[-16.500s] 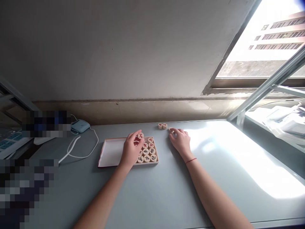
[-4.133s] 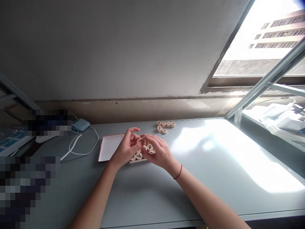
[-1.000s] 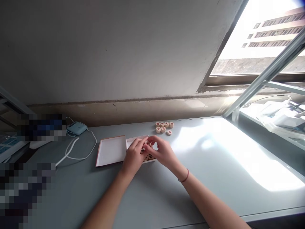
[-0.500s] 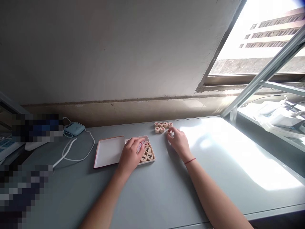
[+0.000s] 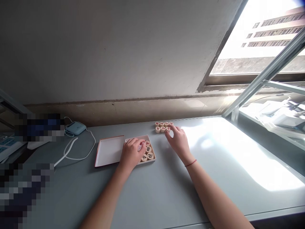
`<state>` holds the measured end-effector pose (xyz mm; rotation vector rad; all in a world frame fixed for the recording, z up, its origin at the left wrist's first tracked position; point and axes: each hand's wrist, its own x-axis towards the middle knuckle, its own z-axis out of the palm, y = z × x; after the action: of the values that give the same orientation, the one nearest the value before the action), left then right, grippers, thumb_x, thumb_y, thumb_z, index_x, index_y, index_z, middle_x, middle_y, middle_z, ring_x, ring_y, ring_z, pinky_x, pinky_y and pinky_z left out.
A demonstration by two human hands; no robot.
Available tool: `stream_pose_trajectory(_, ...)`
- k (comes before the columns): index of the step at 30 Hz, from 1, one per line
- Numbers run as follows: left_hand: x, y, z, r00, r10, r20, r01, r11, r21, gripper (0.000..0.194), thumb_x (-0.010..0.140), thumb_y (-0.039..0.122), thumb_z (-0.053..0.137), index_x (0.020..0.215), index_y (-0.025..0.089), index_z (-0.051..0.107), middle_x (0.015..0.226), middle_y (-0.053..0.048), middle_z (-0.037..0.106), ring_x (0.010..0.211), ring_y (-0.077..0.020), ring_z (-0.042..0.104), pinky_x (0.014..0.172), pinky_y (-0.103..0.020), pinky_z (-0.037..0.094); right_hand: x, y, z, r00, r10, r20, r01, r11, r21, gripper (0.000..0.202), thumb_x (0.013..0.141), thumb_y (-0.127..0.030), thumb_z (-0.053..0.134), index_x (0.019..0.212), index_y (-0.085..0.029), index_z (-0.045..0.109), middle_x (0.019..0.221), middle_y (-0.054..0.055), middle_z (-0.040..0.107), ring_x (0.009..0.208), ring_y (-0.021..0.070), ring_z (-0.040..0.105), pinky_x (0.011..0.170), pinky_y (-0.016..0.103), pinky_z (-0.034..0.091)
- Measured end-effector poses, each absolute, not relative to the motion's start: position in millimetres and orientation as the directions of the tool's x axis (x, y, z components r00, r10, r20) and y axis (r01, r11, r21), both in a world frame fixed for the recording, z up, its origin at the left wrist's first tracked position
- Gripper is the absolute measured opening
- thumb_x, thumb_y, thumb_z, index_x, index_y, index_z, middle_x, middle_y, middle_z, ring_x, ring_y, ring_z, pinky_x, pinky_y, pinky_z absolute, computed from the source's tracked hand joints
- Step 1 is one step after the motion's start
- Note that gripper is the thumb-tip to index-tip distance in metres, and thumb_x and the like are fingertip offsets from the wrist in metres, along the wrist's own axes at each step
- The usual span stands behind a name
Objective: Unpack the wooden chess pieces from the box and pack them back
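My left hand (image 5: 132, 152) rests over an open shallow box (image 5: 151, 161), its fingers curled and closed around something pale and pinkish that I cannot make out. Round wooden xiangqi pieces (image 5: 150, 156) with black and red characters lie inside the box, partly covered by that hand. On the desk, several more pieces with red characters (image 5: 163, 129) stand in two rows. At the right end of the front row is my right hand (image 5: 178, 139), open, thumb and index finger apart beside the last piece (image 5: 168, 128).
The box lid (image 5: 110, 150) lies inside up, left of the box. Farther left, a light blue device (image 5: 75, 128) with a white cable (image 5: 82, 159) sits on the grey desk (image 5: 152, 197). A wall stands behind; a metal frame (image 5: 252, 84) rises at the right.
My right hand has set a piece at the end of the front row and let go, its fingers parting. My left hand stays over the box.
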<state>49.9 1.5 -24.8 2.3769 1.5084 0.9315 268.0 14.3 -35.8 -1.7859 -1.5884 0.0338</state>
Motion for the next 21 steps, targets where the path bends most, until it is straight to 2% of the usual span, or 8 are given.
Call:
stream_pose_trajectory(4,56.6,4.2,-21.6,0.279,0.916,0.287,0.854,-0.374,0.363,0.024,0.092,0.027,0.048,0.089,0.022,0.071,0.091,-0.005,0.070,0.090,-0.0224,0.063,0.082,-0.036,0.044,237.5,-3.6,-14.6,0.042,0.982,0.182,0.687,0.103,-0.719,0.024,0.088,-0.039,0.047,0.089,-0.024,0.066,0.083,0.004,0.072,0.065,0.0172,0.061,0.058,0.027,0.042)
stream_pose_trajectory(6,59.7,3.4,-19.4,0.297,0.927,0.227,0.878,-0.359,0.316,0.025,0.092,0.028,0.047,0.087,0.022,0.070,0.094,-0.006,0.070,0.095,-0.0249,0.062,0.081,-0.037,0.043,226.1,-9.2,-9.8,-0.041,0.996,0.084,0.647,0.090,-0.758,0.026,0.088,-0.041,0.047,0.082,-0.023,0.065,0.080,0.003,0.072,0.063,0.0169,0.062,0.055,0.026,0.041)
stream_pose_trajectory(9,63.9,0.8,-15.8,0.311,0.933,0.183,0.876,-0.356,0.325,0.024,0.092,0.027,0.046,0.085,0.020,0.068,0.094,-0.006,0.071,0.097,-0.0263,0.062,0.082,-0.039,0.041,218.7,-12.3,-8.7,-0.074,0.996,0.046,0.620,0.082,-0.780,0.028,0.088,-0.043,0.047,0.079,-0.022,0.063,0.079,0.003,0.072,0.066,0.0176,0.063,0.055,0.025,0.041)
stream_pose_trajectory(15,69.7,0.3,-11.9,0.258,0.949,0.180,0.818,-0.314,0.483,0.010,0.088,0.024,0.052,0.085,0.022,0.061,0.083,0.000,0.071,0.084,-0.0199,0.065,0.082,-0.035,0.041,220.2,-11.6,-9.6,-0.040,0.998,0.054,0.623,0.067,-0.779,0.028,0.088,-0.038,0.044,0.073,-0.021,0.061,0.073,0.003,0.070,0.063,0.0172,0.060,0.054,0.026,0.041)
stream_pose_trajectory(17,68.7,1.3,-10.6,0.221,0.943,0.250,0.775,-0.325,0.542,0.006,0.086,0.023,0.054,0.084,0.022,0.060,0.086,0.000,0.071,0.083,-0.0188,0.065,0.082,-0.034,0.042,221.1,-12.0,-8.6,-0.039,0.990,0.133,0.613,0.129,-0.780,0.021,0.086,-0.032,0.046,0.077,-0.022,0.062,0.076,0.002,0.069,0.067,0.0168,0.061,0.058,0.026,0.043)
stream_pose_trajectory(19,65.9,1.2,-8.1,0.177,0.938,0.299,0.686,-0.336,0.645,0.007,0.087,0.026,0.053,0.086,0.022,0.059,0.088,-0.001,0.070,0.082,-0.0178,0.064,0.081,-0.032,0.044,221.1,-13.0,-7.8,-0.091,0.961,0.260,0.592,0.262,-0.762,0.014,0.082,-0.027,0.051,0.089,-0.023,0.062,0.087,0.002,0.070,0.076,0.0165,0.063,0.063,0.025,0.046)
stream_pose_trajectory(21,62.5,-0.7,-5.4,0.136,0.950,0.281,0.549,-0.308,0.777,0.010,0.087,0.030,0.052,0.088,0.022,0.058,0.089,-0.002,0.069,0.080,-0.0170,0.064,0.076,-0.029,0.047,219.6,-14.3,-8.0,-0.138,0.914,0.382,0.570,0.389,-0.724,0.021,0.079,-0.025,0.056,0.099,-0.024,0.060,0.096,0.003,0.069,0.081,0.0161,0.062,0.066,0.025,0.048)
